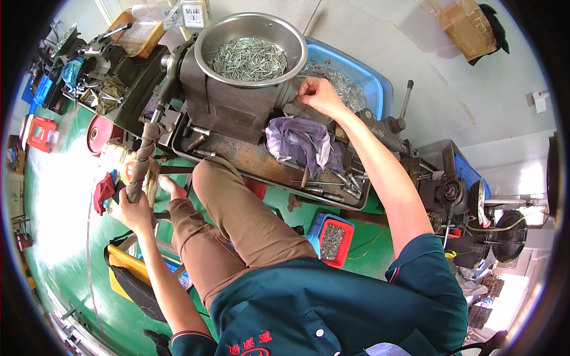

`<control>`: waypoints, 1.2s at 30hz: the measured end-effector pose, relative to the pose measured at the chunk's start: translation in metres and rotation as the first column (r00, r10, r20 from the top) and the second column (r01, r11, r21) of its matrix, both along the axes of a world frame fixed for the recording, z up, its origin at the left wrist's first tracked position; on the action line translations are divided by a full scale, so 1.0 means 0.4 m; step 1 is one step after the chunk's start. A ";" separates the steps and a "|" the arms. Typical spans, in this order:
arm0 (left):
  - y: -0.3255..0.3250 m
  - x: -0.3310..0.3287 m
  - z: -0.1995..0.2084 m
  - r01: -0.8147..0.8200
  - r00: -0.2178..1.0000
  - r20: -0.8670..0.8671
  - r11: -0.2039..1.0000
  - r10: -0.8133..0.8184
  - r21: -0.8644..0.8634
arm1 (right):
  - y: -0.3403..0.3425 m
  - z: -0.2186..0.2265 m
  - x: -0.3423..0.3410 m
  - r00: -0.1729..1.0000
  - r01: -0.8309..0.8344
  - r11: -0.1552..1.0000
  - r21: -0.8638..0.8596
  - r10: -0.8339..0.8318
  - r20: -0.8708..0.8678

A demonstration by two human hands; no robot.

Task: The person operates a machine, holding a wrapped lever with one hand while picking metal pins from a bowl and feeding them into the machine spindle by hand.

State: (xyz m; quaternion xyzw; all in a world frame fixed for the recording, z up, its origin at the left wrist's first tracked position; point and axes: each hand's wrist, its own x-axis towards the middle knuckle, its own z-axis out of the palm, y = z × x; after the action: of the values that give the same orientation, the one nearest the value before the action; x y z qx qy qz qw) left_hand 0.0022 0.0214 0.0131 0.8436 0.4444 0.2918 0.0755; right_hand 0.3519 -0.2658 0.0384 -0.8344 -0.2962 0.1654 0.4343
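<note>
My left hand [134, 212] is wrapped round the lower end of a machine lever [141, 169] bound in brown cloth. My right hand [322, 96] is closed in a pinch at the round spindle end [287, 93] of a grey bench machine [228, 110]. What its fingertips hold, if anything, is hidden. On top of the machine stands a steel bowl [205, 56] with many small metal pins [249, 59] in it. Behind my right hand is a blue plastic basket [380, 89] of small metal parts. A purple rag [297, 139] lies below the spindle on the machine's tray [243, 157].
Metal tools [344, 185] lie at the tray's right end. Beneath it, a red bin [338, 255] of small parts sits in a blue crate [317, 224]. More machines stand left and right. A cardboard box [467, 29] is at the upper right, a yellow-and-black seat [127, 276] at the lower left.
</note>
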 end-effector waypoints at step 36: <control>-0.001 -0.003 -0.004 0.002 1.000 -0.007 1.000 -0.002 0.020 | -0.003 -0.007 0.002 0.999 0.037 0.997 -0.069 -0.035 0.029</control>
State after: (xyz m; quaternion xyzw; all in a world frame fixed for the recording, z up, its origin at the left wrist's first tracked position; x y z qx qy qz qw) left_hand 0.0011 0.0212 0.0114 0.8459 0.4409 0.2930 0.0658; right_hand 0.3525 -0.2669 0.0356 -0.8566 -0.2810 0.1560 0.4036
